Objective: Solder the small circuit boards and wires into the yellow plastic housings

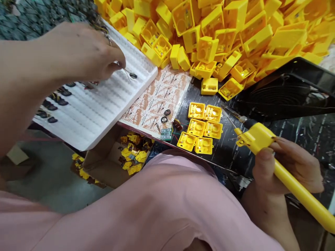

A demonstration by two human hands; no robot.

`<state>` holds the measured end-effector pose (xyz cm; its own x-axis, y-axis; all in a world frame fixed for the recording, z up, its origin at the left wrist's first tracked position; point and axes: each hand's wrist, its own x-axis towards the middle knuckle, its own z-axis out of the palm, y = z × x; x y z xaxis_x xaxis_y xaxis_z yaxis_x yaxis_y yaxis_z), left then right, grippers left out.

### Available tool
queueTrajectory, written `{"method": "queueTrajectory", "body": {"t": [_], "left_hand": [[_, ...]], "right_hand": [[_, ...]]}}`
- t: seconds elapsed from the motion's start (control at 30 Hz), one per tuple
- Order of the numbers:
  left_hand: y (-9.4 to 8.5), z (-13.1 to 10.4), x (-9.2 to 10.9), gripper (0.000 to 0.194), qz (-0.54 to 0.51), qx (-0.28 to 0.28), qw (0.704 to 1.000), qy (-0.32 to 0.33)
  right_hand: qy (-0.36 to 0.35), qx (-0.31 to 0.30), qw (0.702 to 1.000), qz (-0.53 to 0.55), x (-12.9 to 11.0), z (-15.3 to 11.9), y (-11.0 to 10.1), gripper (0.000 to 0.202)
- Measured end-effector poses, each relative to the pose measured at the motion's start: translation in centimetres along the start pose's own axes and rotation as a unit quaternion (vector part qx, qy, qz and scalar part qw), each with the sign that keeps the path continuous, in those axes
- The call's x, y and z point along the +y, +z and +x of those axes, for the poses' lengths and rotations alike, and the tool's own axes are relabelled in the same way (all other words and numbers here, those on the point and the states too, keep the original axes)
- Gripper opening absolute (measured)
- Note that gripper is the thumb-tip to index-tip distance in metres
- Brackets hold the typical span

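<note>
Left hand (83, 52): I'm holding it over the white foam tray (112, 104), fingers curled nearly closed, apparently pinching thin wires (127, 72) that are running to a small black disc (133, 75) at the tray. Right hand (298, 164): I'm gripping the yellow soldering iron (261, 135), fingers wrapped round it, its tip pointing toward the six open yellow boxes (196, 127). Those are sitting paired in three rows on the black bench, metal bits inside; grille holes are showing in some, so I'm judging discs aren't fitted there. Two loose black discs (167, 112) and a green circuit board (166, 134) are lying just beside them, wires trailing from the board toward the boxes. I'm not making out any finished joints. Progress looks early: more wired discs (49, 104) are waiting on the tray's left, and a big heap of yellow boxes (209, 48) is standing behind, outside the set.
</note>
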<state>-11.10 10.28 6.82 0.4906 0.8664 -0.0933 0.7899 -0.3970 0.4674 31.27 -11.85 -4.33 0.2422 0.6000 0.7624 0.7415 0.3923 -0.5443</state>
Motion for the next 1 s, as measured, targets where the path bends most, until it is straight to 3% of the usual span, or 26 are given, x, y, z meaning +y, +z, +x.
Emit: {"method": "queueTrajectory", "body": {"t": [0.07,0.13,0.2,0.27,0.3,0.4,0.5,0.57,0.63,0.77,0.9,1.0], "left_hand": [[0.9,-0.3,0.3,0.069,-0.037,-0.025,0.999,-0.020],[2.4,-0.2,0.8,0.060,-0.067,-0.085,0.993,-0.052],[4.2,0.2,1.5,0.047,-0.113,-0.148,0.978,-0.089],[6.2,0.7,2.6,0.030,-0.178,-0.172,0.962,-0.117],[7.1,1.0,3.1,0.023,-0.210,-0.173,0.954,-0.125],[9.1,1.5,4.4,0.029,-0.262,-0.179,0.939,-0.130],[9.9,1.5,4.8,0.034,-0.259,-0.166,0.944,-0.117],[9.9,1.4,4.9,0.032,-0.244,-0.138,0.955,-0.096],[9.9,1.2,4.9,0.027,-0.217,-0.112,0.968,-0.064],[9.7,0.8,5.3,0.019,-0.149,-0.068,0.986,-0.010],[9.8,0.8,5.8,0.029,-0.097,-0.059,0.994,0.006],[10.0,1.0,6.0,0.035,-0.062,-0.058,0.996,0.017]], "right_hand": [[0.033,-0.020,0.999,0.007,-0.7,0.1,0.2,0.045],[0.021,-0.007,0.999,0.032,-1.0,0.4,1.0,0.044],[0.015,0.034,0.998,0.054,-1.1,1.1,2.1,0.038],[0.003,0.086,0.993,0.078,-1.3,1.8,3.0,0.038],[0.007,0.081,0.993,0.088,-1.4,2.1,3.3,0.044],[0.046,-0.026,0.993,0.107,-2.0,2.6,3.5,0.056],[0.075,-0.085,0.988,0.107,-2.7,2.8,3.6,0.039],[0.039,-0.101,0.988,0.112,-2.9,3.2,4.4,0.028],[-0.016,-0.145,0.983,0.110,-3.0,3.9,6.0,0.031],[-0.112,-0.232,0.965,0.054,-1.9,5.3,10.5,0.024],[-0.131,-0.288,0.949,0.009,0.3,5.3,14.4,0.017],[-0.169,-0.346,0.923,-0.022,1.4,4.8,15.3,0.029]]}}
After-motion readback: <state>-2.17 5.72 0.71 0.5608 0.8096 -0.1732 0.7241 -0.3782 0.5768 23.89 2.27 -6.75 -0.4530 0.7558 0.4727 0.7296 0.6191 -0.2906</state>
